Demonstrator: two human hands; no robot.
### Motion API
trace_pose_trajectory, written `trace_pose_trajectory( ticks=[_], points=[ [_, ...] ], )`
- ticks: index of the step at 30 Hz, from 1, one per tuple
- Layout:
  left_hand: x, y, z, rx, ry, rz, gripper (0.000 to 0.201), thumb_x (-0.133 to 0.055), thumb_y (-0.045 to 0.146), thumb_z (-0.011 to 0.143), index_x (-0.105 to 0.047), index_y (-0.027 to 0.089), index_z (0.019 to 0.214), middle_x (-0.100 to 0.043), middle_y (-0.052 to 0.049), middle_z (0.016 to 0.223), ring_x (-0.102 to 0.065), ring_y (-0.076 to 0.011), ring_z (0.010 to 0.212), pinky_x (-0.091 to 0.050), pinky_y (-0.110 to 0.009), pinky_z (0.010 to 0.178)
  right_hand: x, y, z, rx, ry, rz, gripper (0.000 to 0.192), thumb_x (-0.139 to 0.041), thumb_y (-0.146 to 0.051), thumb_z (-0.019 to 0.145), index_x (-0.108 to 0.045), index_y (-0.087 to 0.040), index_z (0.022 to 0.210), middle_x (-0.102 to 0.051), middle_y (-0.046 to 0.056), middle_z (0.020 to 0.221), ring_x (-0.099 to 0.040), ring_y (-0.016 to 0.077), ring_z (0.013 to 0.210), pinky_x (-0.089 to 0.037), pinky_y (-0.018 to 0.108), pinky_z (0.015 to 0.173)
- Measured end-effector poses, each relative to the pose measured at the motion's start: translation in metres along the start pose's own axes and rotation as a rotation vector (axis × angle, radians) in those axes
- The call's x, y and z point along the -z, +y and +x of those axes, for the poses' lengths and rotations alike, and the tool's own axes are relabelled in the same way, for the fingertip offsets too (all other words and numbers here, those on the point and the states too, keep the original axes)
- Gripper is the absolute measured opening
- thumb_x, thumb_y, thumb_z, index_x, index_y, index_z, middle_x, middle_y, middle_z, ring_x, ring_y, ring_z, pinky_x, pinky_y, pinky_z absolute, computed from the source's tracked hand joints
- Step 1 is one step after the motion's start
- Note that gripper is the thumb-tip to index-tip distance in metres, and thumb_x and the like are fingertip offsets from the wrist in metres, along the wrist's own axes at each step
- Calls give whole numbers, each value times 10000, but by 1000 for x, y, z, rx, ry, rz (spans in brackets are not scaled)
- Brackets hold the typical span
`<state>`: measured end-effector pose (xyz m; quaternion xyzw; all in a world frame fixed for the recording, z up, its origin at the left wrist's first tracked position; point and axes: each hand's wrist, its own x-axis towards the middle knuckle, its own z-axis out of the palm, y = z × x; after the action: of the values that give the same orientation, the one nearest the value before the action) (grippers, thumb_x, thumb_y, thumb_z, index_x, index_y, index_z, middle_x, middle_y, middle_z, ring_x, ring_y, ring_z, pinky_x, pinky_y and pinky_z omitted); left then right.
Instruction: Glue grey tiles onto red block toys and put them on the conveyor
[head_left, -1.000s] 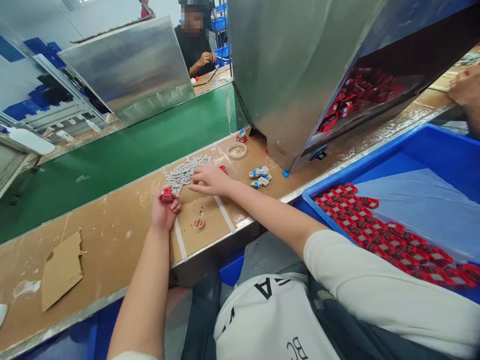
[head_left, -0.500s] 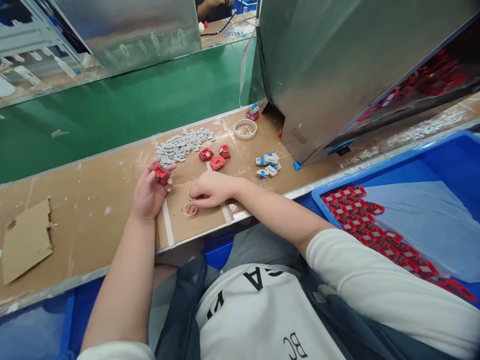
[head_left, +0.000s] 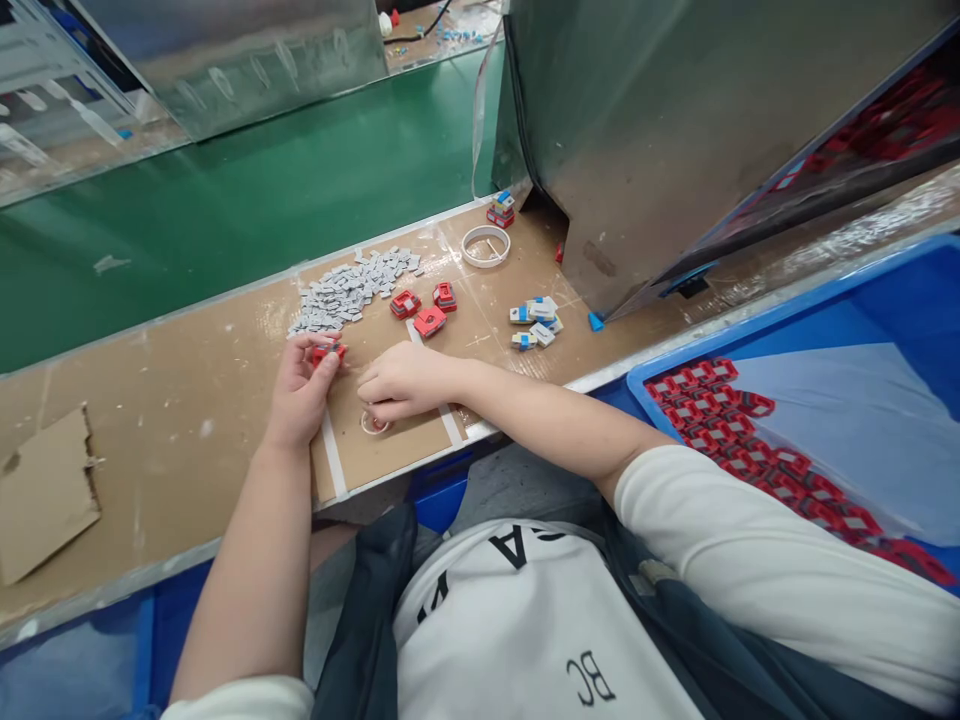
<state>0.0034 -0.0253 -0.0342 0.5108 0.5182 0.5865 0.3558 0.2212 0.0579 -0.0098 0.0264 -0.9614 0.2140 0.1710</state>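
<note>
My left hand (head_left: 298, 390) is closed around a small red plastic part (head_left: 328, 352), thumb on its near side. Beside it, my right hand (head_left: 401, 382) is curled with its fingertips down at a small round dish (head_left: 367, 425). Reddish, copper-coloured contents show in the dish, partly covered by the fingers. What those fingertips pinch, if anything, is hidden. Beyond my hands lie a heap of small grey flat pieces (head_left: 341, 293) and three red plastic parts (head_left: 430, 321) like the one held.
A white tape ring (head_left: 486, 247) and a red and blue stack (head_left: 501, 210) lie at the back. Several white, blue-marked blocks (head_left: 541, 310) sit right, near a metal housing (head_left: 630, 150). A blue bin (head_left: 637, 378) holds rows of red parts. Torn cardboard (head_left: 45, 495) lies left.
My left thumb has closed over the red part, which has tilted in the fingers. My right hand has shifted slightly left, its fingertips further over the dish. The view has moved a little.
</note>
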Motion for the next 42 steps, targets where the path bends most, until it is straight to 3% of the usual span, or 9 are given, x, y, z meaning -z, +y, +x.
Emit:
trace_pose_trajectory(
  ticks=[3,9,16,21,24,27,31,37,42],
  points=[
    [1,-1,-2,-54,-66,103,471,-940,384,860,-720,259,1258,-738,-90,1337,-715,-219,1223,-571,-377,1110,-2,-1,0,-66,2,117,234,-605,-225,958,-631,-193,728,-753,31,809,-625,178,767,-256,325,665],
    [2,-2,-2,-64,-101,111,739,-996,319,790,-656,305,1446,-731,-102,1373,-720,-230,1248,-612,-354,1055,-10,4,-1,-50,121,282,356,-581,-256,938,-410,-214,629,-534,-15,616,-459,135,633,-261,300,650],
    [-2,5,-6,94,-117,59,718,-1020,305,744,-707,242,1387,-751,-93,1266,-762,-212,1131,-635,-340,1021,-13,18,-1,-113,378,440,399,-506,-311,1041,-350,-232,682,-390,-39,644,-409,112,636,-312,273,662],
    [-4,7,-7,154,-121,109,650,-1037,311,697,-733,204,1261,-778,-84,1141,-776,-231,1043,-661,-370,973,-19,29,2,-282,677,400,471,-512,-392,1055,-289,-243,669,-320,-60,628,-364,108,626,-303,272,655],
    [-5,7,-6,165,-131,91,611,-1032,305,702,-700,215,1207,-779,-57,1065,-777,-207,977,-666,-350,933,-20,33,2,-326,755,368,447,-522,-382,1040,-310,-242,672,-332,-62,629,-372,110,632,-307,274,660],
    [-6,6,-4,164,-125,75,603,-1033,306,695,-664,226,1165,-776,-49,1076,-775,-191,946,-665,-327,891,-17,30,1,-241,692,377,449,-507,-382,1058,-298,-249,684,-321,-61,634,-360,113,625,-311,277,657],
    [-8,4,-3,144,-106,31,679,-1064,323,620,-641,222,1141,-785,-83,1175,-789,-226,1025,-663,-346,912,-12,17,-2,-64,389,371,438,-487,-360,1087,-291,-249,712,-342,-46,657,-382,121,641,-345,269,686],
    [-9,5,-5,175,-97,40,687,-1060,285,611,-622,231,1138,-789,-80,1192,-784,-246,1107,-646,-414,1023,-10,8,-3,-56,105,246,452,-492,-352,1104,-335,-238,695,-425,-24,651,-448,133,666,-349,282,719],
    [-10,8,-6,139,-82,61,643,-1044,262,633,-641,231,1133,-782,-70,1165,-770,-213,1051,-647,-363,976,-13,10,-2,-93,11,455,461,-531,-402,1097,-460,-208,685,-492,-13,662,-493,129,685,-373,279,737]
  ],
)
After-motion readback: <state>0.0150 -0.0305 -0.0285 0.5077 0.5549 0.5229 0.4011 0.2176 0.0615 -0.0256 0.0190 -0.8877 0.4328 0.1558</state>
